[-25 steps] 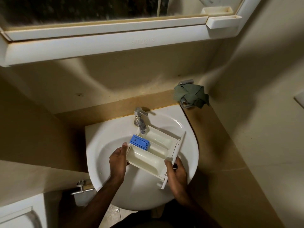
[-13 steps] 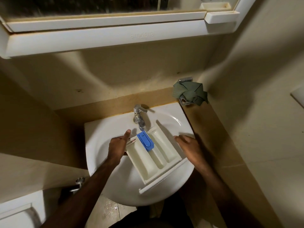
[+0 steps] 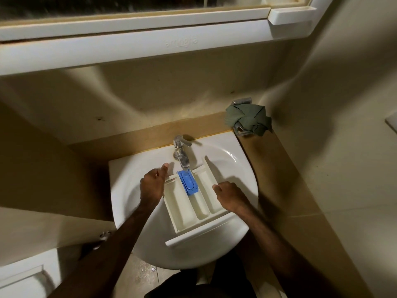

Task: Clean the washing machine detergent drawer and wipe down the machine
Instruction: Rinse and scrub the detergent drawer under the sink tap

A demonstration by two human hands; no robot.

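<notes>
Since half a second ago I have swung the drawer [image 3: 194,208] round in the sink [image 3: 122,190], so its long axis now runs from the front panel at about 6 o'clock up to the back end at 12 o'clock under the tap [image 3: 182,154], with the blue insert [image 3: 189,182] just below the spout. My left hand [image 3: 153,186] holds the drawer's left rear corner, thumb up along the edge and fingers curled under it. My right hand [image 3: 231,195] has come in to the right wall at 3 o'clock, fingers bent against it; whether it truly clamps I cannot tell.
</notes>
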